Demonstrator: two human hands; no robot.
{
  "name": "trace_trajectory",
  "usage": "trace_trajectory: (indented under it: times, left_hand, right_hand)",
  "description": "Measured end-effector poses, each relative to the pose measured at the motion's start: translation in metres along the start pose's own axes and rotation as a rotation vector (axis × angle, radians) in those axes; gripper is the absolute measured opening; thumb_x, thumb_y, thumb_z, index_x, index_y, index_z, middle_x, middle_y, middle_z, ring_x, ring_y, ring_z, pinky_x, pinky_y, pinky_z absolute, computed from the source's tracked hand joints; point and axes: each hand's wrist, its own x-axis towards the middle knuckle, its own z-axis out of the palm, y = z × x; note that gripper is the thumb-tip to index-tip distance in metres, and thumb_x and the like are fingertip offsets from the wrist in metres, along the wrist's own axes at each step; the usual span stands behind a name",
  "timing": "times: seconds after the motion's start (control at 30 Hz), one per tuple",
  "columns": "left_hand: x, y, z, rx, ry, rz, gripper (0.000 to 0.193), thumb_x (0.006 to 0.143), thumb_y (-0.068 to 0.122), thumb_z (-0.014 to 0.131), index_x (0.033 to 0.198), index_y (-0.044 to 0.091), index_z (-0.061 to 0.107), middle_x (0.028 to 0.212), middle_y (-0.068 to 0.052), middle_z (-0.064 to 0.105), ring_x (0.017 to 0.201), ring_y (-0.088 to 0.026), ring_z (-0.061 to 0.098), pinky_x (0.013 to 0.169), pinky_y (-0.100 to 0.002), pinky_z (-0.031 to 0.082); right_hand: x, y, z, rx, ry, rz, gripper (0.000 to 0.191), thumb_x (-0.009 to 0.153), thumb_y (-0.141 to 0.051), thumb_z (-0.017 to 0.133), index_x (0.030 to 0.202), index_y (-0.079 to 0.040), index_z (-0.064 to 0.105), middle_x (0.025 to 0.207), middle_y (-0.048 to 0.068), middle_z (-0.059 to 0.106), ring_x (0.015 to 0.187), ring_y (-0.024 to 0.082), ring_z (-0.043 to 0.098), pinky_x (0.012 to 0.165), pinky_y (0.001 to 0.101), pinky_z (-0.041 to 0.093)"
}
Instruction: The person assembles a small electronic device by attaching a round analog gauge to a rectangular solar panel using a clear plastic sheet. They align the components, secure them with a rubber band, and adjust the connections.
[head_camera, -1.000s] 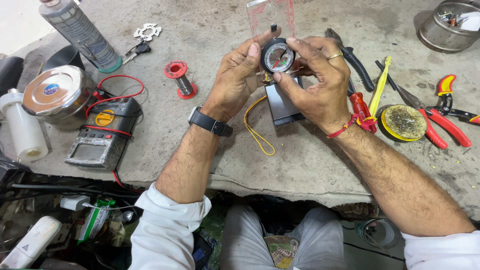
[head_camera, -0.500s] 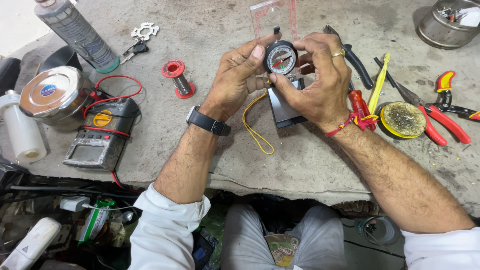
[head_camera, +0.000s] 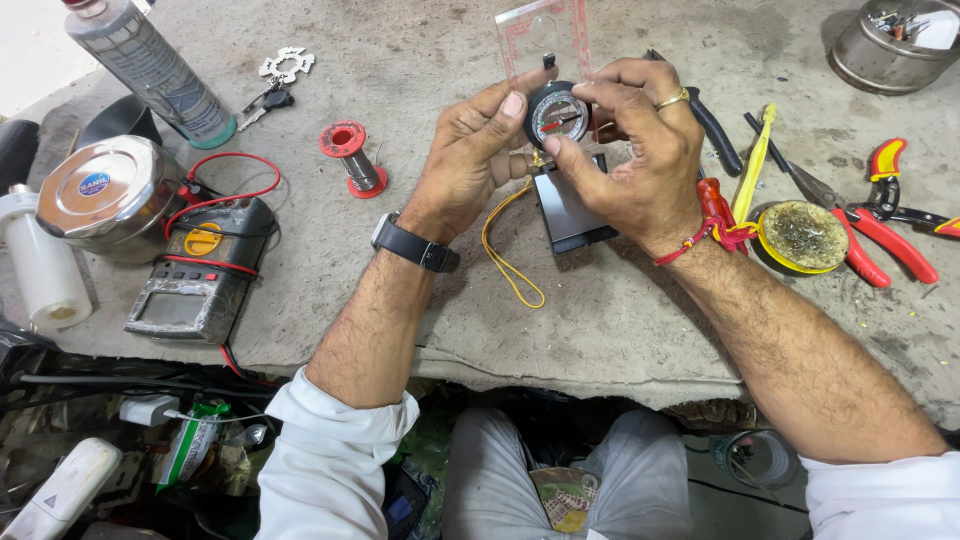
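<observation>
Both hands meet in the upper middle of the frame. From where I watch, the left hand (head_camera: 468, 165) pinches the small round black compass with a white dial and red needle (head_camera: 558, 115) by its left rim, thumb up against the housing, and the right hand (head_camera: 632, 150) closes on its right side, fingertips at the dial's lower edge. I'd judge they hold it off the bench, face up toward the camera, so the dial can be read. A clear rectangular plastic plate with red markings (head_camera: 545, 35) stands out behind it, and a thin yellow cord loop (head_camera: 508, 255) trails onto the grey concrete bench (head_camera: 400, 300).

At the upper left stands a grey cylindrical bottle with a printed wrap label (head_camera: 150, 70). Below it sits a round steel tin with a small blue round sticker on its lid (head_camera: 108, 192), beside a worn grey multimeter with a yellow dial and red leads (head_camera: 200, 270). Right of centre lies a round yellow-rimmed tin of brownish paste (head_camera: 800, 235), next to red-handled pliers (head_camera: 885, 220).
</observation>
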Motion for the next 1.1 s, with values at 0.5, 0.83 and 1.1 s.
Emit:
trace_trajectory:
  times: [0.5, 0.83, 1.1]
  left_hand:
    - [0.0015, 0.0024, -0.0007, -0.016, 0.004, 0.027, 0.049, 0.111, 0.028, 0.055, 0.151, 0.0, 0.05, 0.134, -0.014, 0.067, 0.12, -0.022, 0.07, 0.098, -0.043, 0.066]
    - [-0.0004, 0.0047, 0.0025, 0.01, -0.02, 0.038, 0.047, 0.113, 0.027, 0.053, 0.152, 0.0, 0.051, 0.132, -0.014, 0.068, 0.118, -0.021, 0.071, 0.099, -0.043, 0.066]
    - [-0.0005, 0.0036, 0.0026, 0.027, -0.017, 0.039, 0.047, 0.113, 0.027, 0.054, 0.153, 0.001, 0.051, 0.133, -0.013, 0.068, 0.117, -0.02, 0.07, 0.099, -0.043, 0.067]
  right_hand:
    - [0.0009, -0.002, -0.0004, -0.049, -0.046, -0.026, 0.048, 0.094, -0.007, 0.088, 0.136, -0.005, 0.065, 0.138, 0.013, 0.052, 0.106, 0.018, 0.069, 0.083, 0.0254, 0.066]
    - [-0.0013, -0.0016, 0.0023, 0.063, -0.039, 0.017, 0.052, 0.097, -0.006, 0.088, 0.137, -0.003, 0.055, 0.137, 0.014, 0.049, 0.111, 0.02, 0.074, 0.085, 0.0248, 0.067]
    - [-0.0008, -0.0013, 0.0018, 0.078, -0.038, 0.017, 0.049, 0.097, -0.005, 0.085, 0.137, -0.002, 0.056, 0.139, 0.014, 0.049, 0.116, 0.02, 0.072, 0.089, 0.0267, 0.062]
